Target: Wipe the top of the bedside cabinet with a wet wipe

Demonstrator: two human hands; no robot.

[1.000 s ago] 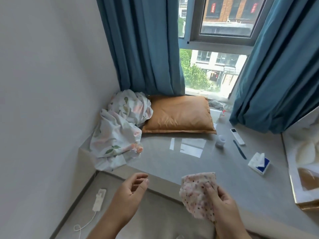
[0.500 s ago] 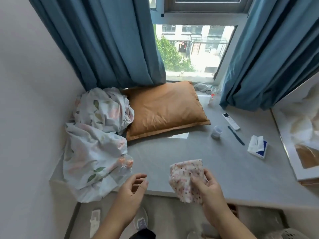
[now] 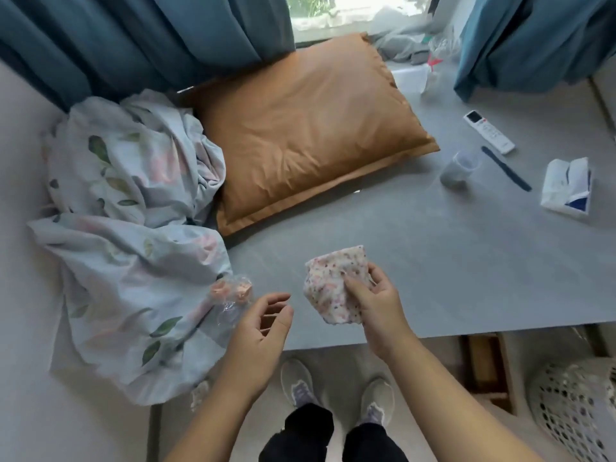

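Observation:
A grey flat cabinet top (image 3: pixel 433 261) stretches in front of me below the window. My right hand (image 3: pixel 373 305) grips a crumpled speckled wet wipe (image 3: pixel 330 285), white with pink and dark dots, held just above the near part of that surface. My left hand (image 3: pixel 263 328) hovers beside it at the front edge, fingers curled and apart, holding nothing.
An orange pillow (image 3: pixel 306 128) and a floral sheet (image 3: pixel 126 228) cover the left side. A small plastic cup (image 3: pixel 458 170), dark stick (image 3: pixel 506 168), white remote (image 3: pixel 488 131) and tissue pack (image 3: pixel 566 186) lie at the right. Small clear wrapped pink items (image 3: pixel 233 291) sit near my left hand. A perforated basket (image 3: pixel 576 408) stands on the floor.
My view has tilted down and moved closer, so my feet show below the surface. Both hands have kept their pose, with the wipe now over the grey top.

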